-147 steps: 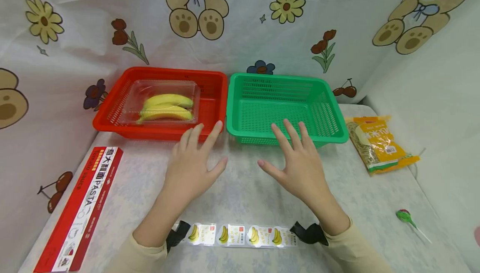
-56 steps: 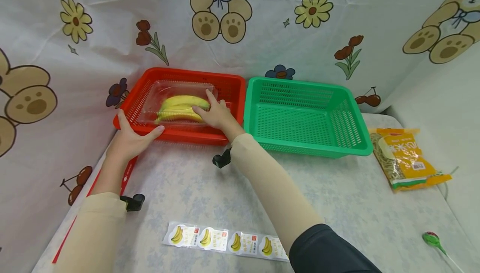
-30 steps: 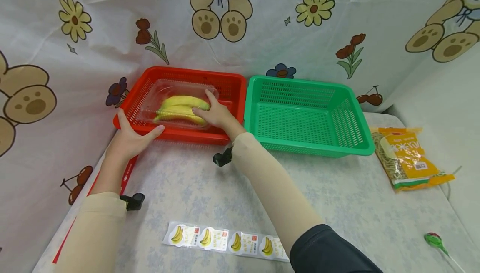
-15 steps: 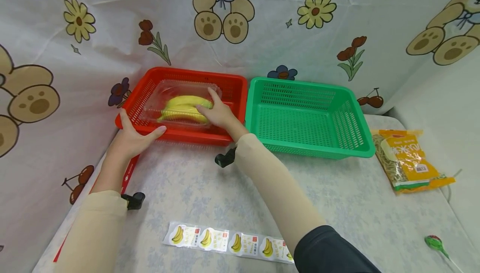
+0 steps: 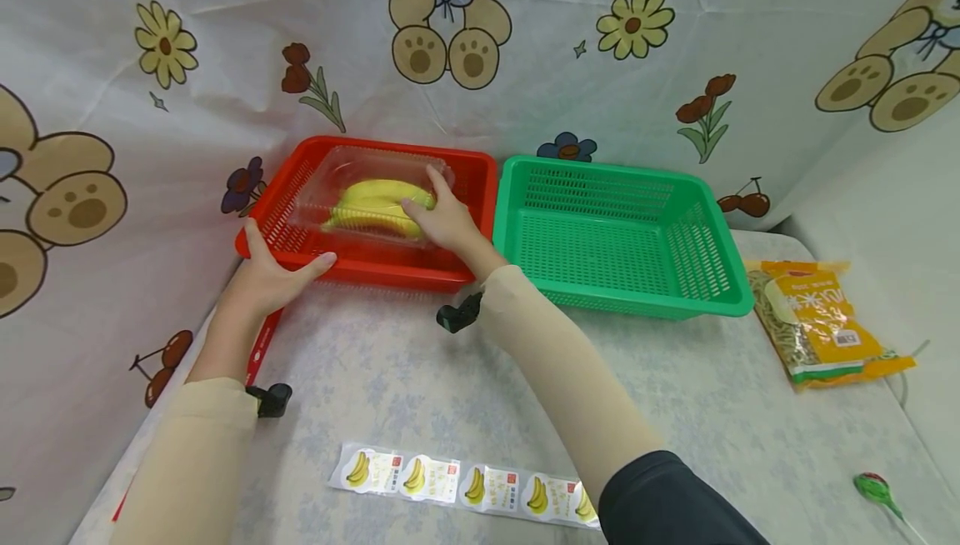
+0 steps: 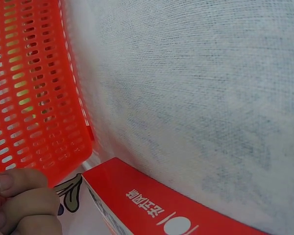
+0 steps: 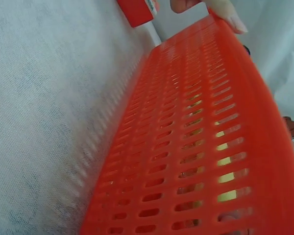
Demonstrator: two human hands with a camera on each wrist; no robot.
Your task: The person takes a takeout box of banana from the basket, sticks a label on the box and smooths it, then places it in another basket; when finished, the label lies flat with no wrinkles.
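In the head view, a clear plastic box [image 5: 341,163] with yellow bananas [image 5: 378,199] inside is in the red basket [image 5: 375,272], raised a little toward the back. My right hand [image 5: 456,224] grips the box at its right end, thumb in front and fingers over the far side. My left hand [image 5: 264,282] holds the basket's front left corner, its thumb along the front rim. Curled fingers [image 6: 27,203] show by that corner in the left wrist view. In the right wrist view, the basket wall [image 7: 186,137] hides most of the right hand.
A green basket [image 5: 622,303] stands right of the red one. Banana stickers [image 5: 465,482] lie in a strip at the front. A red pasta box [image 6: 152,200] lies under the left forearm. At right are a yellow snack bag [image 5: 821,320] and a green lollipop [image 5: 872,487].
Both hands have moved from in front of the baskets to the red one. The right hand has taken hold of the banana box and raised it slightly backward; the left stays at the corner.
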